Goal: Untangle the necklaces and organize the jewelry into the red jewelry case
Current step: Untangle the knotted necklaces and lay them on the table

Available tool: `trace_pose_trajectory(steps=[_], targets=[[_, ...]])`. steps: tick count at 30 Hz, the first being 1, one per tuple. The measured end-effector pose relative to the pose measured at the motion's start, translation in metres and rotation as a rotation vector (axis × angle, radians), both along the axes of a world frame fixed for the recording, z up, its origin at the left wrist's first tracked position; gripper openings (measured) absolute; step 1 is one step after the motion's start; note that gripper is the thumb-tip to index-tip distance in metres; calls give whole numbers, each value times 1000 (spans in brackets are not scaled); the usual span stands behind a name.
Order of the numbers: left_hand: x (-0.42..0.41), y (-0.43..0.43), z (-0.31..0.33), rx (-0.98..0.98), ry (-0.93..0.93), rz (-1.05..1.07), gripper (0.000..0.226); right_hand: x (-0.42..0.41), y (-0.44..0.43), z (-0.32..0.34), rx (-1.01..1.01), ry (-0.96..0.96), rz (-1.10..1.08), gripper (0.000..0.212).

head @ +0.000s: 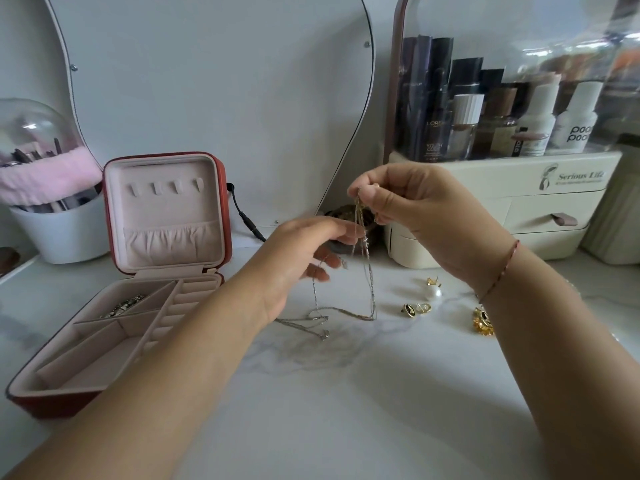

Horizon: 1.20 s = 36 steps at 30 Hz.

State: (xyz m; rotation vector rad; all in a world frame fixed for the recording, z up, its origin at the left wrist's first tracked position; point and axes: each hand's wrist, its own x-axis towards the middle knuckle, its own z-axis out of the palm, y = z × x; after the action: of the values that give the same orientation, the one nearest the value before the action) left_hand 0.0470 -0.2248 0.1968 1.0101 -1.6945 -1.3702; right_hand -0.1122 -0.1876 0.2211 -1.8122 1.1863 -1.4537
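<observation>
Left hand [301, 258] is plucking one strand [314, 289]; right hand [398, 199] is pinching the light, limp, snag-prone necklaces [367, 271] up top.

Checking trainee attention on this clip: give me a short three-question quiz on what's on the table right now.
1. True or false: the case is shut.
2. Which hand pinches the top of the chains?
3. The pearl earring lies: A in the case; B on the table; C on the floor.
Key: 1 false, it is open. 2 the right hand. 3 B.
</observation>
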Motion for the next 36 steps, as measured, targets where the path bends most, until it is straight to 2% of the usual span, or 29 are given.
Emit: trace_pose_trajectory(steps=[3, 7, 9, 13, 20, 27, 32, 34, 36], targets=[[1, -2, 0, -51, 8, 40, 21, 1, -2, -2, 39, -19, 41, 11], [2, -2, 1, -31, 187, 4, 16, -1, -3, -3, 66, 16, 63, 14], [3, -1, 1, -31, 231, -23, 22, -1, -3, -3, 80, 8, 69, 16], [2, 1, 0, -32, 204, -57, 27, -1, -3, -3, 107, -12, 69, 16], [3, -1, -1, -43, 238, -17, 14, -1, -3, -4, 118, -5, 68, 18], [4, -2, 0, -18, 262, -42, 13, -4, -3, -3, 127, 20, 58, 13], [4, -5, -1, -14, 313, 33, 11, -3, -3, -5, 104, 133, -18, 9], [2, -5, -3, -8, 312, 39, 3, -3, -4, -6, 109, 175, -36, 8], [-1, -5, -5, -7, 284, 23, 11, -3, -4, -5, 121, 211, -44, 8]])
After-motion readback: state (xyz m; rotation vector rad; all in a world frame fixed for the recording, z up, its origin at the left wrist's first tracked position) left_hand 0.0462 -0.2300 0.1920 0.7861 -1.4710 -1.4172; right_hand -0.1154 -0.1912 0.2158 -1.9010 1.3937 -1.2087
